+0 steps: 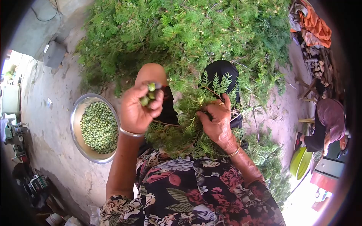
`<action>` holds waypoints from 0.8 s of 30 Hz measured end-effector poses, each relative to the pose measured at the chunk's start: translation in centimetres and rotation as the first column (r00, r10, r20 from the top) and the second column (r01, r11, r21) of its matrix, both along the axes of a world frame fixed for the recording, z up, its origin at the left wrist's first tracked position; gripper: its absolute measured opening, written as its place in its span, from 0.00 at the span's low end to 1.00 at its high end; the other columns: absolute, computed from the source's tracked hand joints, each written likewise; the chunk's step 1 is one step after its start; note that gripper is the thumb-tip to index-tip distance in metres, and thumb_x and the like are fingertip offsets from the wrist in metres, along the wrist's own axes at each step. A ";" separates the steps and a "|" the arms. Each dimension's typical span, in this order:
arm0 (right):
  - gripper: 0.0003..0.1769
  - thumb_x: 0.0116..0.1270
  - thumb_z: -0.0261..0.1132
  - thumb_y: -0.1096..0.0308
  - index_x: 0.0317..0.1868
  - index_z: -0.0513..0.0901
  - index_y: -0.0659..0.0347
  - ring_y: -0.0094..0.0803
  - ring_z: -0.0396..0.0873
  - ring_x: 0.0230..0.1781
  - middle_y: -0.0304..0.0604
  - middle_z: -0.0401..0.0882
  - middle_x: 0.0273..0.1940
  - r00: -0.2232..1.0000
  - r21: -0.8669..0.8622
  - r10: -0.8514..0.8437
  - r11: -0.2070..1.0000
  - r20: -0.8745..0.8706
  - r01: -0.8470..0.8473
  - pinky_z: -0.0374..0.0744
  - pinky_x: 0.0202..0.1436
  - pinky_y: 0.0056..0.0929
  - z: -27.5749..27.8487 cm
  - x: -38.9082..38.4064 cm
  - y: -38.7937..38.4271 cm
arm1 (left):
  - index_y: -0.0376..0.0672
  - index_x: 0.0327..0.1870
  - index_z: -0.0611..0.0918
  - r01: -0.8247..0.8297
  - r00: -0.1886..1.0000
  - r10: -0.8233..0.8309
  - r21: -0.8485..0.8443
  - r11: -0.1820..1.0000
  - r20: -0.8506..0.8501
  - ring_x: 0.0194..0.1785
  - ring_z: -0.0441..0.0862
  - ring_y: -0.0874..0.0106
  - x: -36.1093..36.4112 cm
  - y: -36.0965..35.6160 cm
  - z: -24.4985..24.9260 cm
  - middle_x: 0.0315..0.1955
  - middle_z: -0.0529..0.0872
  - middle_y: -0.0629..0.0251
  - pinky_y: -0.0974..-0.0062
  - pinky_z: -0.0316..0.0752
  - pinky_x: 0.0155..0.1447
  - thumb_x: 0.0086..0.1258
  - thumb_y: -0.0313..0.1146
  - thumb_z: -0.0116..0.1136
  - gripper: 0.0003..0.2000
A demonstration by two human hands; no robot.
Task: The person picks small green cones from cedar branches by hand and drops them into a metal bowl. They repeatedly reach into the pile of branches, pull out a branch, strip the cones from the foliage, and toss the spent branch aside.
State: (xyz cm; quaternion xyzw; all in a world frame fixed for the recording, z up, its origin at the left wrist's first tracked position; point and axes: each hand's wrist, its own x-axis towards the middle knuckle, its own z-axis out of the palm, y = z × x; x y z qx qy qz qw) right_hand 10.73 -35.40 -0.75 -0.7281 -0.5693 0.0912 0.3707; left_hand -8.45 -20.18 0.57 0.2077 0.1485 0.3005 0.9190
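My left hand (137, 113) is raised over my lap, its fingers curled around several small green seed cones (151, 87). A conifer branch (184, 113) with flat, scaly green sprays lies across my knees. On its right side, my right hand (217, 122) pinches the branch between thumb and fingers; the exact spot of the grip is partly hidden by foliage. To the left of my left hand, a round metal bowl (75, 124) stands on the floor, holding a heap of green cones (98, 127) like those in my hand.
A large pile of cut green branches (181, 34) fills the floor beyond my knees. More foliage (266, 162) lies at my right. Another person (328, 120) bends near a green basin (300, 163) at the far right. Firewood (320, 64) is stacked behind them.
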 end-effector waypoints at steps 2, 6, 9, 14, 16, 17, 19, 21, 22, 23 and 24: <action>0.07 0.45 0.71 0.74 0.24 0.80 0.63 0.39 0.78 0.34 0.44 0.80 0.25 1.000 0.027 0.000 1.000 -0.005 0.000 0.59 0.66 0.55 -0.1 -0.2 0.1 | 0.30 0.52 0.74 0.041 0.999 -0.041 -0.011 0.999 0.014 0.31 0.76 0.70 0.6 -1.1 0.2 0.36 0.79 0.50 0.78 0.73 0.25 0.70 0.37 0.44 0.18; 0.07 0.45 0.71 0.74 0.24 0.80 0.63 0.39 0.78 0.34 0.43 0.80 0.25 1.000 0.020 0.010 1.000 0.005 -0.010 0.58 0.66 0.55 -0.2 -0.2 0.0 | 0.33 0.48 0.77 -0.039 0.983 0.066 0.153 0.987 -0.171 0.26 0.74 0.75 2.4 -3.0 0.6 0.34 0.80 0.53 0.82 0.71 0.24 0.70 0.34 0.53 0.13; 0.07 0.46 0.71 0.74 0.25 0.81 0.62 0.39 0.79 0.35 0.43 0.80 0.25 1.000 0.000 0.015 1.000 0.013 -0.015 0.58 0.66 0.56 -0.2 -0.2 0.0 | 0.34 0.37 0.81 0.075 0.833 0.272 0.586 0.807 -0.481 0.25 0.73 0.83 4.1 -4.2 1.0 0.27 0.82 0.63 0.86 0.68 0.27 0.61 0.27 0.64 0.08; 0.07 0.46 0.71 0.74 0.27 0.81 0.61 0.37 0.79 0.36 0.41 0.80 0.26 0.995 0.009 0.024 1.000 0.094 -0.025 0.57 0.65 0.56 -0.2 -0.5 0.1 | 0.32 0.31 0.80 0.160 0.680 0.639 0.923 0.349 -0.360 0.25 0.73 0.83 6.9 -5.1 -0.3 0.21 0.81 0.67 0.81 0.70 0.30 0.57 0.27 0.68 0.09; 0.08 0.46 0.70 0.75 0.28 0.81 0.60 0.36 0.79 0.37 0.40 0.80 0.26 0.987 0.048 0.039 0.998 0.155 -0.047 0.58 0.65 0.57 -0.6 -0.4 0.1 | 0.32 0.31 0.79 0.220 0.649 0.658 0.922 0.317 -0.381 0.25 0.74 0.80 6.9 -5.0 -0.4 0.20 0.80 0.65 0.78 0.71 0.29 0.59 0.27 0.67 0.08; 0.08 0.46 0.70 0.75 0.28 0.81 0.60 0.36 0.79 0.37 0.40 0.80 0.26 0.987 0.048 0.036 0.998 0.156 -0.044 0.58 0.65 0.57 -0.6 -0.4 0.1 | 0.32 0.31 0.79 0.285 0.623 0.661 0.908 0.306 -0.418 0.25 0.73 0.81 6.8 -4.9 -0.4 0.21 0.80 0.65 0.79 0.70 0.28 0.61 0.27 0.65 0.08; 0.09 0.46 0.70 0.75 0.29 0.81 0.60 0.36 0.79 0.37 0.39 0.80 0.26 0.989 0.080 0.018 0.996 0.144 -0.030 0.58 0.64 0.57 -0.7 -0.4 0.1 | 0.33 0.32 0.80 0.350 0.594 0.664 0.889 0.296 -0.454 0.24 0.73 0.83 6.4 -4.7 -0.4 0.22 0.81 0.66 0.81 0.69 0.26 0.62 0.28 0.64 0.07; 0.09 0.46 0.70 0.75 0.29 0.81 0.59 0.36 0.79 0.37 0.39 0.80 0.26 0.991 0.077 0.024 0.996 0.134 -0.035 0.58 0.64 0.57 -0.5 -0.5 0.1 | 0.34 0.31 0.80 0.224 0.662 0.449 0.730 0.646 -0.600 0.23 0.72 0.84 5.8 -4.8 -0.4 0.22 0.80 0.67 0.83 0.66 0.22 0.65 0.28 0.61 0.06; 0.09 0.46 0.70 0.75 0.30 0.81 0.59 0.36 0.79 0.37 0.38 0.80 0.26 0.991 0.074 0.031 0.996 0.127 -0.041 0.58 0.64 0.57 -0.3 -0.5 0.1 | 0.34 0.31 0.80 0.225 0.662 0.449 0.730 0.645 -0.601 0.23 0.72 0.84 5.7 -4.8 -0.1 0.22 0.80 0.67 0.83 0.66 0.22 0.65 0.28 0.61 0.06; 0.09 0.46 0.70 0.75 0.30 0.81 0.59 0.36 0.79 0.37 0.38 0.80 0.26 0.992 0.074 0.031 0.996 0.125 -0.040 0.58 0.64 0.57 -0.1 -0.5 0.2 | 0.35 0.32 0.79 0.081 0.733 0.306 0.525 0.847 -0.607 0.22 0.71 0.85 5.6 -4.9 0.4 0.22 0.79 0.68 0.85 0.64 0.21 0.65 0.28 0.60 0.06; 0.09 0.46 0.70 0.76 0.29 0.81 0.59 0.36 0.79 0.37 0.38 0.80 0.26 0.994 0.086 0.035 0.995 0.106 -0.044 0.58 0.64 0.57 0.2 -0.6 0.2 | 0.36 0.32 0.79 -0.034 0.810 0.173 0.249 0.968 -0.561 0.21 0.70 0.85 5.5 -5.0 0.8 0.22 0.79 0.68 0.86 0.62 0.20 0.66 0.28 0.60 0.05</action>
